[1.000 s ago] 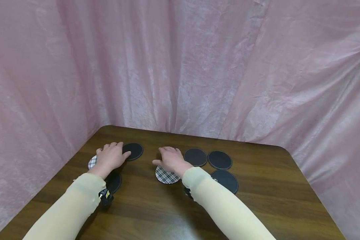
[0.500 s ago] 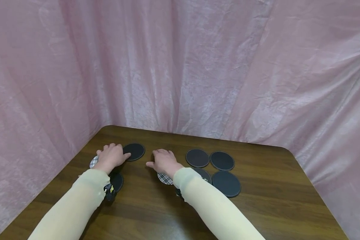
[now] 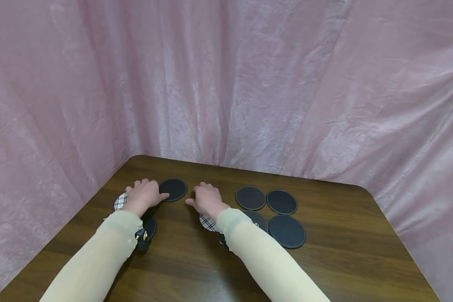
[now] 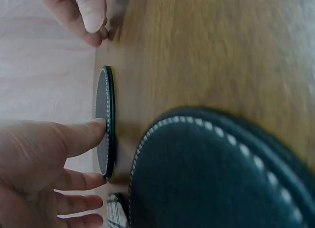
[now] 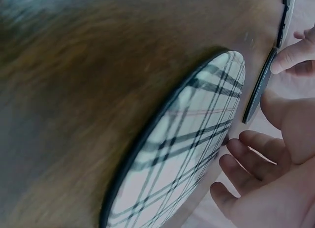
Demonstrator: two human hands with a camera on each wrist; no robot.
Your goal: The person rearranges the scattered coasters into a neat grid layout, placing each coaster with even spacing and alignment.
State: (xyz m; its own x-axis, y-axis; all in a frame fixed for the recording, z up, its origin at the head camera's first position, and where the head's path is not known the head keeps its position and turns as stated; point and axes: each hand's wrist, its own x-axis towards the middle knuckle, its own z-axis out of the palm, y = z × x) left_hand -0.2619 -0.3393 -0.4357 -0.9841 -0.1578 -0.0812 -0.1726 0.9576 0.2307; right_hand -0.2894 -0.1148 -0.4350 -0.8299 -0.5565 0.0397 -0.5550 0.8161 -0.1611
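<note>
My left hand (image 3: 144, 196) is palm down at the far left of the table, its fingers spread. Its thumb reaches the edge of a round black coaster (image 3: 173, 189) with pale stitching; contact is unclear. A plaid white coaster (image 3: 121, 201) lies left of the hand, partly covered, and another black coaster (image 3: 149, 226) peeks out by the wrist. Farther right, my right hand (image 3: 207, 200) is loosely bent and holds nothing visible. Beneath its wrist lies a plaid coaster (image 3: 208, 223), partly hidden, its black rim showing in the right wrist view.
Several dark coasters lie grouped to the right: a brownish one (image 3: 251, 198), a black one (image 3: 282, 202), a larger near one (image 3: 287, 231) and one half under the right sleeve (image 3: 256, 220). Pink curtains (image 3: 249, 84) hang behind the brown wooden table (image 3: 343, 235).
My right hand has shifted left, and the sleeve now uncovers more of a dark coaster in the right group. My left hand has barely moved. The whole head view has drifted slightly.
</note>
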